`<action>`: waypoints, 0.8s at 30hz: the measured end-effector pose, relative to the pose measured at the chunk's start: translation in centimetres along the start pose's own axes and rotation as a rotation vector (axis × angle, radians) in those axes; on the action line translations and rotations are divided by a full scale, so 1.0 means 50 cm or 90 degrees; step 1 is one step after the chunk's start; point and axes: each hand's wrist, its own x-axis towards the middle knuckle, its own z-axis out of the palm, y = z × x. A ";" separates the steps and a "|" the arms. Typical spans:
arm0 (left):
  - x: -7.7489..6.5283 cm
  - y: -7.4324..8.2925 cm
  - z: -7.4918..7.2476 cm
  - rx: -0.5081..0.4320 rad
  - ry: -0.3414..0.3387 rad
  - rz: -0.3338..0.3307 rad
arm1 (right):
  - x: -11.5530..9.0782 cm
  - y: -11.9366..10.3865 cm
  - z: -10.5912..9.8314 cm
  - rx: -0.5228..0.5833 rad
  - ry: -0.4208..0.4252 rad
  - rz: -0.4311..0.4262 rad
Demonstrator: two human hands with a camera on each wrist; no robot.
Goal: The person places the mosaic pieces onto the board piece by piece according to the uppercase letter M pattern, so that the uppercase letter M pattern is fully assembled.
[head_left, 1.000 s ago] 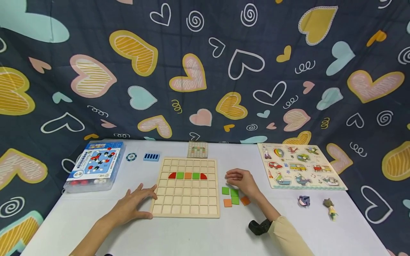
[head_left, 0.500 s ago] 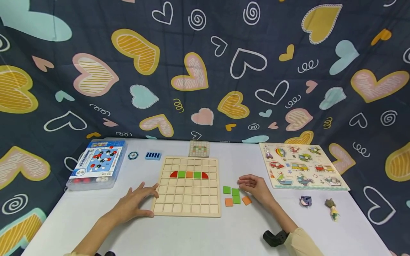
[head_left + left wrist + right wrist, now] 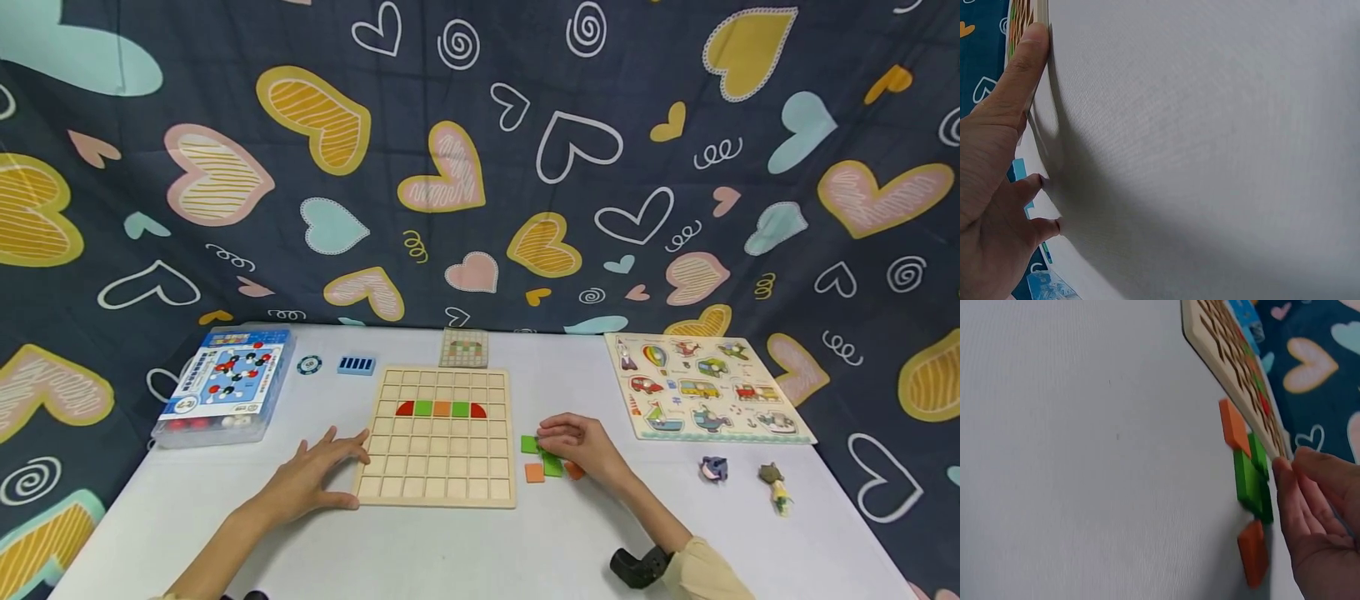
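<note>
A wooden grid board lies on the white table, with a row of red, green and orange pieces across it. My left hand rests at its left side, fingers spread, the thumb against the edge. Right of the board lie loose square tiles: a green tile, another green tile, an orange tile and a second orange tile. Over them hovers my right hand, hiding part of the group. Its thumb and fingertips are close together, with no tile visible between them.
Behind the board stands a small pattern card. A plastic box, a round chip and a blue striped piece lie left. On the right are a picture puzzle board and two small figures, one grey-blue figure nearest.
The right hand first drew back to the right, off the green tiles, then came back left over them. The left hand has stayed at the board's edge.
</note>
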 end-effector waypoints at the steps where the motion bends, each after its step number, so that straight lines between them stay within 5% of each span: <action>1: 0.000 -0.001 0.001 0.000 -0.001 -0.001 | 0.001 -0.002 0.005 -0.008 -0.007 0.002; 12: -0.001 -0.005 0.003 -0.002 0.004 0.003 | 0.029 -0.024 0.025 -0.074 -0.034 0.011; 24: -0.001 -0.007 0.005 -0.001 0.006 0.000 | 0.065 0.000 -0.040 -0.091 0.030 -0.028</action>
